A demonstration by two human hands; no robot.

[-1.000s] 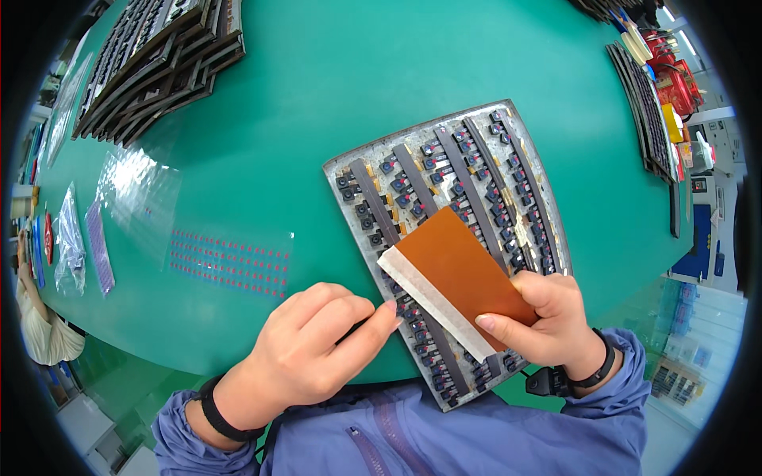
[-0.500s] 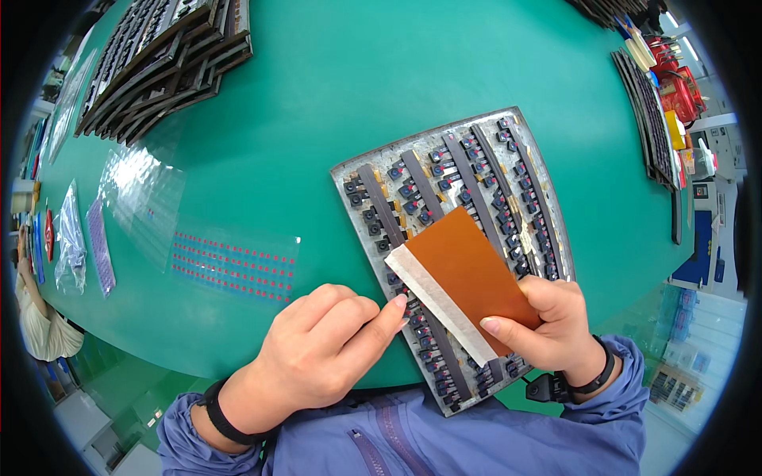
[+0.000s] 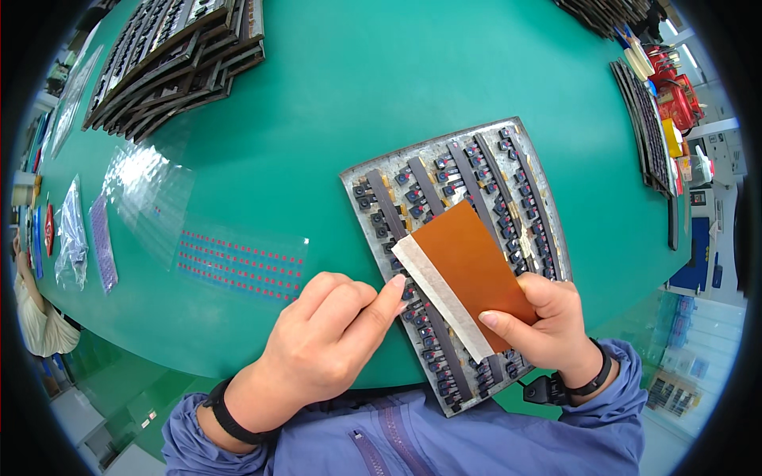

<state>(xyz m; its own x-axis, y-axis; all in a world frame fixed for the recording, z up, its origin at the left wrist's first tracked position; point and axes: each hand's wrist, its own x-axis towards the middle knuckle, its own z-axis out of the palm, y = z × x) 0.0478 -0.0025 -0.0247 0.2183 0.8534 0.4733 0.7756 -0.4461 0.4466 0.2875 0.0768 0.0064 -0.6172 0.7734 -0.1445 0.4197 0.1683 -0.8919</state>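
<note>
My right hand (image 3: 548, 321) grips an orange-brown rectangular sheet (image 3: 472, 266) by its right part, thumb on top. A whitish strip (image 3: 441, 300) runs along the sheet's left edge. Beneath it lies a grey metal tray (image 3: 468, 143) with rows of small black parts, several with red dots, and dark bars between the rows. My left hand (image 3: 325, 333) is closed in a pinch, its index fingertip over the tray's left edge, close to the white strip. Whatever sits between those fingertips, if anything, is too small to make out. The sheet hides the tray's middle.
Left of my hands lies a clear sheet with rows of red dots (image 3: 240, 264). Plastic bags (image 3: 73, 242) are farther left. Stacked trays (image 3: 178, 67) stand at the far left, more trays (image 3: 643, 127) along the right edge. Another person (image 3: 44, 317) is at the left rim.
My left hand has shifted slightly up, its index fingertip still beside the strip. The tray and table things sit a little differently in view. My right hand keeps its hold on the sheet.
</note>
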